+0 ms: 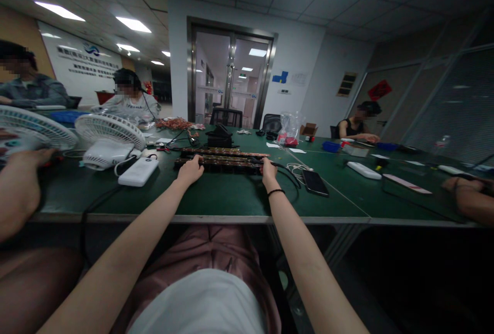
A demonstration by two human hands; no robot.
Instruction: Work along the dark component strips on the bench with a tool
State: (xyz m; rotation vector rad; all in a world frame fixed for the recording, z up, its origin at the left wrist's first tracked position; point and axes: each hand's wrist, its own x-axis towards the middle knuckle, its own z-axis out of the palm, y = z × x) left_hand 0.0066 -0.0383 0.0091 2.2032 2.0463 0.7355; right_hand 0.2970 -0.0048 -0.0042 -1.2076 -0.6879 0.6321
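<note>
Head view: striped rods point(231, 161) lie parallel to the table's point(227, 197) near edge, apparently for two-handed reach; my left hand point(190, 170) touches their left end, grip unclear; my right hand point(269, 172) pinches a black cable point(290, 173).

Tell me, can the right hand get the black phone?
Probably yes: the phone lies to the right of the right hand, with just a black cable and a white cord between. The hand would likely have to leave the end of the thin rods first.
</note>
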